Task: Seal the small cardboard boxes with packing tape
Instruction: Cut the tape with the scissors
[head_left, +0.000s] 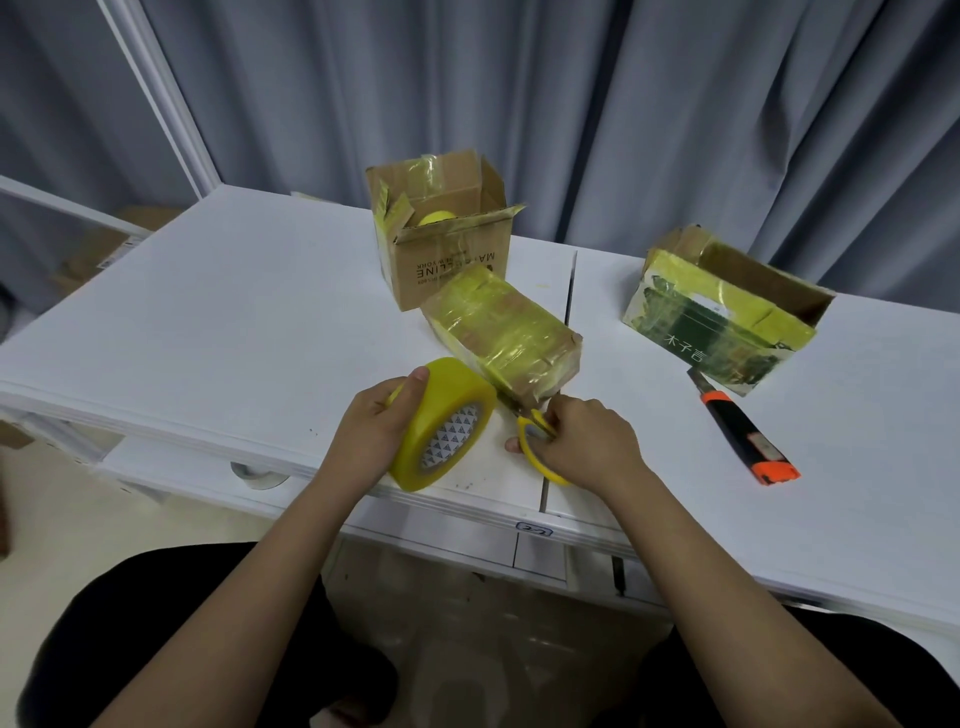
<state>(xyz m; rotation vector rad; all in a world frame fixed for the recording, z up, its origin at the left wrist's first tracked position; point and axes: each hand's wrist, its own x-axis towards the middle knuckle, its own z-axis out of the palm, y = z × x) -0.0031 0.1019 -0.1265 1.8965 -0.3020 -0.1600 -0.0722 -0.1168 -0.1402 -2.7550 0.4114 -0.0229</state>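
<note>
Seated at a white table (218, 312), viewed from above, working on a small box (501, 332) wrapped in yellow tape.

Left hand (376, 431): gripping the tape roll (441, 423) from its outer side, thumb lying over the top of the roll, fingers curling round the far rim; roll standing on edge near the front of the table, its patterned core facing the camera.

Right hand (582, 441): grasping yellow-handled scissors (537, 436), fingers passing through the loops; blades pointing toward the near end of the box, meeting the stretch of tape running between roll and box. Blade opening too small to tell.

Box: lying closed on the table just beyond both hands, tilting diagonally, glossy yellow tape covering its top and sides, near end touching or almost touching the scissor tips.

Behind it, touching its far corner: a taller open carton (441, 244), flaps standing up, printed lettering upside down on its front, something yellow showing inside.

To the right, well apart: a green-printed box (722, 322), lying open-topped with yellow tape across its flaps.

Beside that box's near corner: an orange-and-black utility knife (743, 431), lying flat, blade end pointing toward the green box.

Background: grey curtains (571, 104) hanging behind the table.
</note>
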